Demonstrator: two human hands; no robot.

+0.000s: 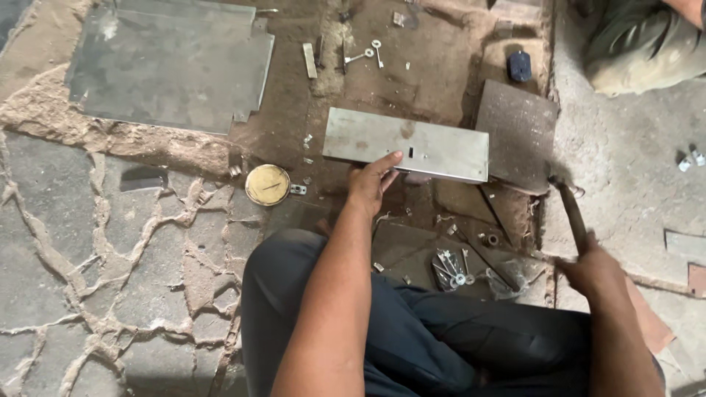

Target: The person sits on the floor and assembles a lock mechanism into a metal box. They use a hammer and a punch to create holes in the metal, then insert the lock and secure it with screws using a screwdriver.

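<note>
My left hand grips the near edge of a long, bright rectangular metal plate, thumb on top beside a small slot. The plate lies on the dirt floor, its right end over a dark square metal block. My right hand is closed around a thin, dark rod-like tool that points up and away; the hand is blurred. Both forearms reach out over my dark trousers.
A large grey steel sheet lies far left. A round brass-coloured tin sits near it. Keys lie beyond the plate; a bunch of keys and small parts lies by my knee. Another person's clothing shows top right.
</note>
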